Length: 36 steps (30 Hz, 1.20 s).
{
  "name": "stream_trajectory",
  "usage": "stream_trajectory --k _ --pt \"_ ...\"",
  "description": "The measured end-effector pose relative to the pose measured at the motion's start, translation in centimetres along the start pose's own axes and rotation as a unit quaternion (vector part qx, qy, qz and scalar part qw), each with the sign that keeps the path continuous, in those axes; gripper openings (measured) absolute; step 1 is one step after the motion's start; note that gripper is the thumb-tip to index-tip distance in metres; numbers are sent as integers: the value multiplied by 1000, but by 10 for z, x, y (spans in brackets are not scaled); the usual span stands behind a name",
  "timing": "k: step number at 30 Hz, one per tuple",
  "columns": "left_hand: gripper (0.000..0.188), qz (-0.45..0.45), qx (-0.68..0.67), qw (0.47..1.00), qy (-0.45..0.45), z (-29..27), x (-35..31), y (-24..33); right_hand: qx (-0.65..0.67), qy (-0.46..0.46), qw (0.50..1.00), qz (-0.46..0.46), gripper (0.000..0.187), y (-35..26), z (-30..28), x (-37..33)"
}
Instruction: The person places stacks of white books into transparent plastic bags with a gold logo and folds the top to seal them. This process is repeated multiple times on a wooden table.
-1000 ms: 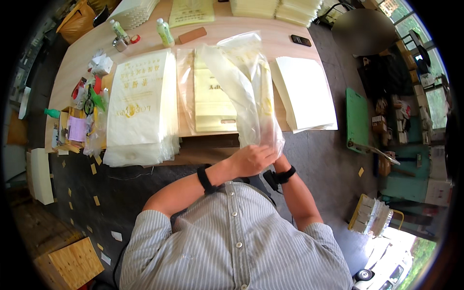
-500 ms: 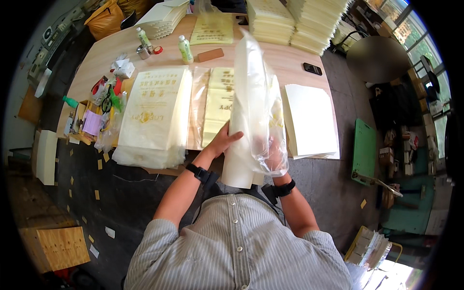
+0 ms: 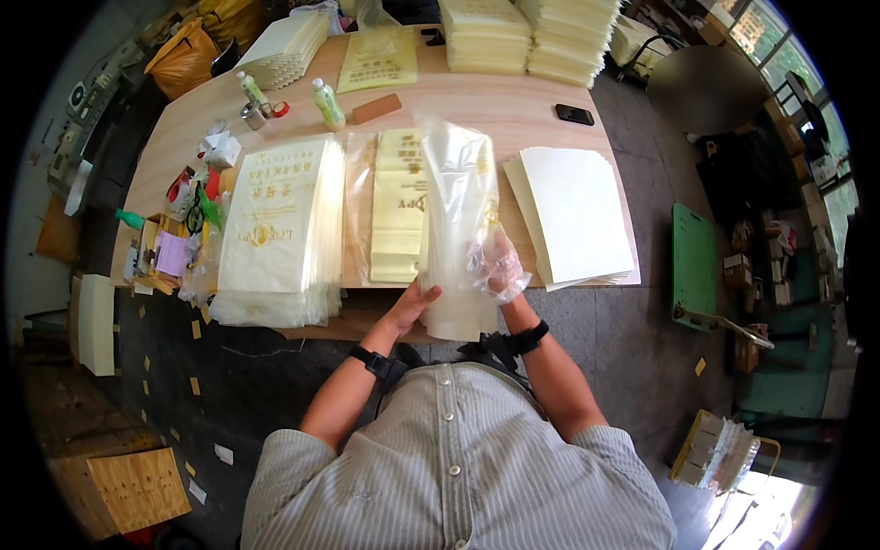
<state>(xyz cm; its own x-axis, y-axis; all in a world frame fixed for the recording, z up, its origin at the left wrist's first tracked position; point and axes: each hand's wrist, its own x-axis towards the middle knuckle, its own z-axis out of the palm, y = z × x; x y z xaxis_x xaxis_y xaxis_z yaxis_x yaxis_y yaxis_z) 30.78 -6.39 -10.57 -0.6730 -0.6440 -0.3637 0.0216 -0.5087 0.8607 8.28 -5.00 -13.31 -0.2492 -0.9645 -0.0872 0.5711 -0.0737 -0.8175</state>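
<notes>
A pale, translucent sheet (image 3: 449,307) stands bent into a curve just beyond my shirt front, with a clear plastic bag (image 3: 463,156) around its upper part. At the sheet's lower left edge my left hand (image 3: 410,310) is closed, thumb on the near side. My right hand (image 3: 500,261) is under the crumpled film on the right side, gripping the bag; the film blurs its fingers. Behind the sheet lies a stack of cream printed bags (image 3: 396,215), partly covered. To its left is a thick pile of printed plastic bags (image 3: 280,220).
White boards (image 3: 573,215) lie stacked at the table's right edge, with a phone (image 3: 574,115) beyond. Two bottles, a metal tin (image 3: 254,115) and a brown block (image 3: 377,108) stand farther back. Tall cream stacks (image 3: 486,37) rise at the far edge. A tool box (image 3: 160,247) sits left.
The bent sheet and bag have tilted lower and shifted slightly left, the bag's top dropping nearer the table. Both hands keep their hold. The whole view has shifted a little.
</notes>
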Motion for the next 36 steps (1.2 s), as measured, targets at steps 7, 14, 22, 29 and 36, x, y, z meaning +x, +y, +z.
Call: stream_trajectory --k 7,14,22,29,36 --pt "48 77 -338 934 90 -17 33 -41 -412 55 909 35 78 -45 75 42" --pt "48 201 -304 931 17 -38 31 -49 -806 -117 564 -136 76 -36 86 14" --pt "57 88 -549 831 3 -35 24 -43 -789 -477 386 -11 35 -84 145 -17" --pt "62 70 -559 824 -54 -22 12 -16 -481 78 873 -6 21 -83 51 -48" --pt "66 41 -432 892 125 -54 -25 -3 -42 108 957 267 36 -63 17 -62"
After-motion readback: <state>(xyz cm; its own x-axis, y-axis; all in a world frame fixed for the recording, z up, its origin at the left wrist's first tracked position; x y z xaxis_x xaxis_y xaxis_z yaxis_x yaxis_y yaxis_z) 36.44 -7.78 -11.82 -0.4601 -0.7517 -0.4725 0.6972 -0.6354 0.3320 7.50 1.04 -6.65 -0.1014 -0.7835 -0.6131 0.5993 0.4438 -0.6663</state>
